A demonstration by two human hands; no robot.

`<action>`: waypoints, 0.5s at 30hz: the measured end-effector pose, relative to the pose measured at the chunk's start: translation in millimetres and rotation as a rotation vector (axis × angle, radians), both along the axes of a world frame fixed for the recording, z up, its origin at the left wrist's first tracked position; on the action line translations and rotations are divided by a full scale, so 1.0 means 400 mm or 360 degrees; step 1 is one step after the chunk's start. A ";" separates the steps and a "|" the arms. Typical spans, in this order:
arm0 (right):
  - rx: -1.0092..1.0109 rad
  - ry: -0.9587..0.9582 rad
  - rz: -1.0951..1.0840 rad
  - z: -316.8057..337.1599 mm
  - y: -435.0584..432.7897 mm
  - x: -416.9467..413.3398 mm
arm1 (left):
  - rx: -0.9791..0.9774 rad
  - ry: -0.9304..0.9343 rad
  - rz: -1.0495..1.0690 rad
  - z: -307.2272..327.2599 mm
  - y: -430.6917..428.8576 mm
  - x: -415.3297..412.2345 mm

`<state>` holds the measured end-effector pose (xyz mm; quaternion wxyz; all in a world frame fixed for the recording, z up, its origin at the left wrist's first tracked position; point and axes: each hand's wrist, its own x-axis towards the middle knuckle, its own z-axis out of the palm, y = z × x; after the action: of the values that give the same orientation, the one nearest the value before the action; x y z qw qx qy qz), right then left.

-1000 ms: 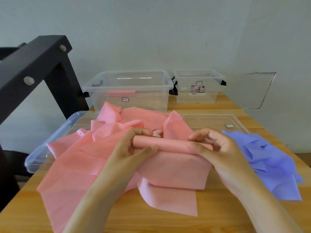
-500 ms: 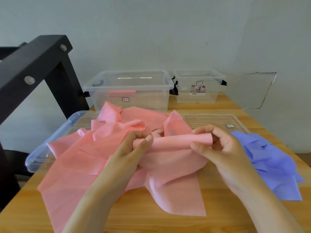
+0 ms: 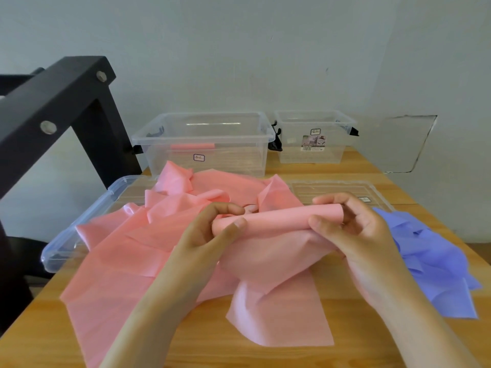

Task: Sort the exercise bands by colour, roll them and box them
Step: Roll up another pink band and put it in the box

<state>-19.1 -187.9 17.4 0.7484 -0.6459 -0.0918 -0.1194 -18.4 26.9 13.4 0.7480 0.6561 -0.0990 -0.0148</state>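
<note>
A partly rolled pink band is held above the table, its loose tail hanging down to the wood. My left hand pinches the roll's left end and my right hand grips its right end. Under and behind the roll lies a heap of loose pink bands. A pile of purple bands lies at the right. A large clear box at the back holds one rolled pink band. A smaller clear box stands to its right.
Two clear lids lie flat on the wooden table: one under the pink heap at left, one behind my right hand. A black metal frame rises at the left. A grey wall closes the back.
The roll has been lifted off the pile and turned further, taking up more band. Its hanging tail has swung and shifted to the right. Both hands rose slightly.
</note>
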 end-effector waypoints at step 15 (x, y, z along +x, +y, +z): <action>-0.0426 -0.0033 -0.0091 -0.013 -0.021 0.002 | 0.0428 -0.0301 0.0239 -0.015 -0.026 0.003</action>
<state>-18.3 -196.3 12.0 0.6509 -0.7410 -0.0961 -0.1342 -17.1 16.6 7.5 0.6400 0.7542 -0.1166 0.0897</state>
